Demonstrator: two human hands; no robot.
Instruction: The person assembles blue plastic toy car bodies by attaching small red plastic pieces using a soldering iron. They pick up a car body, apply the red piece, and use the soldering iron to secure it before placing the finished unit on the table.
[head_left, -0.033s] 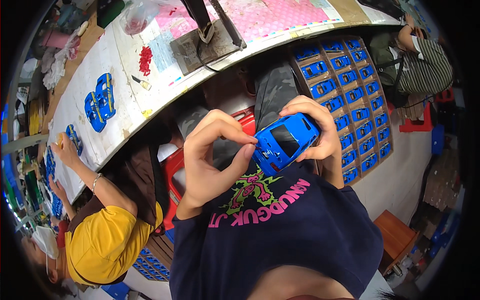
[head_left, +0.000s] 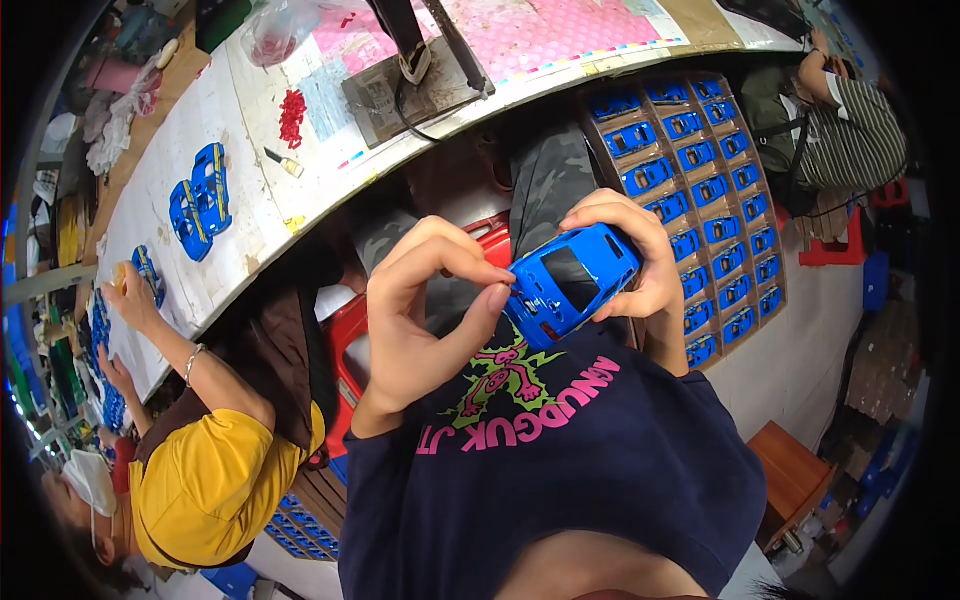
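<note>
A blue toy car body point(head_left: 585, 265) with dark windows is held tilted in front of my chest. My right hand point(head_left: 640, 255) wraps round its far right end, fingers over the top side and thumb along the lower edge. At the other end, which bears a small red patch, thumb and forefinger of my left hand point(head_left: 425, 310) are pinched together against the edge. Whatever lies between those fingertips is too small to make out. On the white table ahead lie a pile of small red pieces point(head_left: 291, 118) and a small bottle point(head_left: 285, 163) with a dark tip.
A divided box point(head_left: 715, 215) full of blue car bodies stands at my right. Two more blue cars point(head_left: 208, 200) rest on the table point(head_left: 250, 220). A metal stand point(head_left: 405, 95) sits ahead. At left a co-worker in a yellow shirt point(head_left: 205, 480) handles cars; another person point(head_left: 850, 135) is far right.
</note>
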